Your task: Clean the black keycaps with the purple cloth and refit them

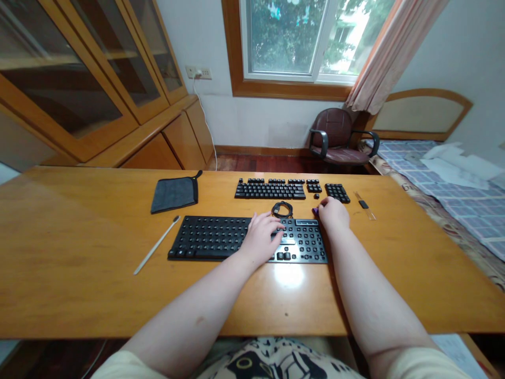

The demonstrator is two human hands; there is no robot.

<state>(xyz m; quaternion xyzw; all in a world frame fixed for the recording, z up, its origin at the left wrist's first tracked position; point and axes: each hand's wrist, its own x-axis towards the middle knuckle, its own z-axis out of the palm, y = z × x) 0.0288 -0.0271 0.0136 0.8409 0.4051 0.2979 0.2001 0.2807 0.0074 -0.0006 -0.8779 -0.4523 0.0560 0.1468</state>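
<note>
— Hands?
— Left hand point(261, 238) lies open on the keyboard point(215, 234); right hand point(332, 215) curls at a purple object point(315, 211) (grip unclear) by its far right corner.
— Risk?
— Careless knuckles could scatter the numpad keycaps point(337, 192); order lost.

Desk point(410, 252) right of the right hand point(333, 212): passable, past the wire tool point(363, 204). Beyond the left hand point(261, 237): coiled cable point(276, 210) and keycap rows point(270, 190) obstruct.

There are two hands point(262, 239) point(334, 213) and one each of keyboard point(215, 235), purple item point(315, 211), cable point(276, 210), pouch point(174, 194), brush point(157, 246), puller point(363, 204), desk point(98, 300), chair point(335, 129), bed point(469, 195), window point(284, 39), curtain point(398, 52); keycaps point(270, 190) are too small to count.
</note>
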